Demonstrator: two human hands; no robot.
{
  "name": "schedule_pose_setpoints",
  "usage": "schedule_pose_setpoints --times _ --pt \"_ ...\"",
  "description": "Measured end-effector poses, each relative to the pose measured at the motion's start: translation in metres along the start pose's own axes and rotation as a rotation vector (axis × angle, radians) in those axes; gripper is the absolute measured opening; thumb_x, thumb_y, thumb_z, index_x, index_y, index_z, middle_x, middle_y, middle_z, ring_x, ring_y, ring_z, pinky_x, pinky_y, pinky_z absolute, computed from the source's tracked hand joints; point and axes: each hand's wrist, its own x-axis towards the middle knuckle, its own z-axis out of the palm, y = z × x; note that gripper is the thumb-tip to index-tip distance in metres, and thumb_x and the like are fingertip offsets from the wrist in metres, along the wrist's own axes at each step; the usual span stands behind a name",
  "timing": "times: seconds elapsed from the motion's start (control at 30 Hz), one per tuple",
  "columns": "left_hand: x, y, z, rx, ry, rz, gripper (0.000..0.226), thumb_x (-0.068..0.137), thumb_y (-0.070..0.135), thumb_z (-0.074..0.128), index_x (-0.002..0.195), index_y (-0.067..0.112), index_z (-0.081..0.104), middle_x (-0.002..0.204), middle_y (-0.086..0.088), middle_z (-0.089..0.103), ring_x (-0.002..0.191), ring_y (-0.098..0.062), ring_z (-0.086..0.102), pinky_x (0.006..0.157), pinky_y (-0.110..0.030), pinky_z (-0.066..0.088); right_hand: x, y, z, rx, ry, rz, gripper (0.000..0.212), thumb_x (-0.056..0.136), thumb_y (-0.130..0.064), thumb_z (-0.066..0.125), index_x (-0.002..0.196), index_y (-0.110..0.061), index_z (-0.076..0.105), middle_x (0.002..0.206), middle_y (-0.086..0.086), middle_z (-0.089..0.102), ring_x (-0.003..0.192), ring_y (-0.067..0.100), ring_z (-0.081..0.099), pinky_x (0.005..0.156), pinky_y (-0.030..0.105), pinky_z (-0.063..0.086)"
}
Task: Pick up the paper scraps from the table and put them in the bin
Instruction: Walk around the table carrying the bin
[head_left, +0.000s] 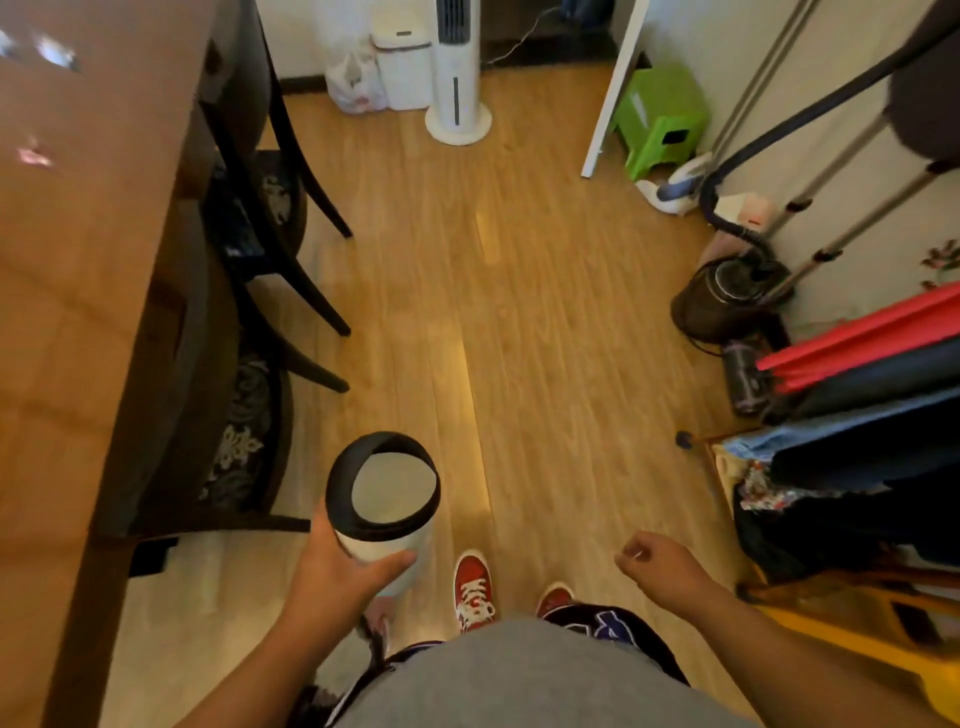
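Observation:
My left hand (337, 577) grips a small white bin (384, 499) with a black ring lid, held upright above the floor beside the table. Its opening faces up and the inside looks pale; I cannot tell whether anything lies in it. My right hand (660, 564) hangs free at the right, fingers loosely curled with nothing in them. The wooden table (78, 291) runs along the left side. Two or three small white paper scraps (52, 52) lie on its far end, with another scrap (34, 155) a little nearer.
Dark chairs (260, 249) are tucked under the table's right edge. A white tower fan (457, 73) and a white pedal bin (402, 67) stand at the far wall. A garment steamer (727, 296), green stool (660, 114) and clothes rack (857, 405) line the right. Wooden floor lies between.

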Motion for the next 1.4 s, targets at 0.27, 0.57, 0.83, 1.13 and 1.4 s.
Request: schedule_pose_setpoints --times 0.27,0.57,0.83,1.13,1.4 --pt "0.104 0.081 0.062 -0.067 -0.032 0.076 0.102 0.061 0.028 0.099 0.142 0.035 0.037 0.128 0.020 0.056 0.116 0.001 0.057 0.087 -0.020 0.051 0.072 0.020 -0.073 -0.050 -0.077 0.132 0.021 0.089 -0.030 0.064 0.077 -0.013 0.059 0.084 0.008 0.066 0.082 0.027 0.065 0.067 0.030 0.045" --pt "0.204 0.137 0.077 -0.067 0.140 0.025 0.098 0.057 0.035 0.099 0.125 0.062 0.033 0.118 0.040 0.055 0.109 0.017 0.055 0.077 -0.009 0.050 0.188 -0.062 -0.178 -0.256 -0.102 0.052 0.020 0.087 -0.034 0.061 0.076 -0.017 0.057 0.072 -0.001 0.057 0.071 0.018 0.055 0.055 0.026 0.035" --pt "0.231 0.119 0.025 -0.097 0.379 -0.210 0.110 0.060 0.033 0.099 0.147 0.038 0.032 0.130 0.011 0.053 0.114 -0.011 0.052 0.096 -0.036 0.045 0.267 -0.265 -0.218 -0.345 -0.142 -0.242 0.015 0.089 -0.034 0.063 0.090 -0.019 0.063 0.086 -0.003 0.062 0.073 0.011 0.057 0.058 0.025 0.040" --pt "0.347 0.116 -0.034 -0.191 0.480 -0.233 0.106 0.058 0.031 0.101 0.132 0.063 0.032 0.121 0.033 0.054 0.112 0.003 0.057 0.089 -0.030 0.052 0.328 -0.436 -0.222 -0.399 -0.171 -0.347 0.021 0.088 -0.031 0.067 0.096 -0.011 0.067 0.091 0.008 0.069 0.081 0.024 0.066 0.072 0.033 0.051" --pt "0.459 0.193 -0.091 -0.210 0.378 -0.073 0.102 0.052 0.058 0.095 0.124 0.078 0.026 0.122 0.046 0.051 0.113 0.024 0.050 0.069 -0.002 0.049 0.360 -0.497 -0.267 -0.387 -0.117 -0.231 0.021 0.090 -0.031 0.066 0.097 -0.012 0.066 0.082 0.002 0.064 0.071 0.016 0.062 0.061 0.026 0.046"
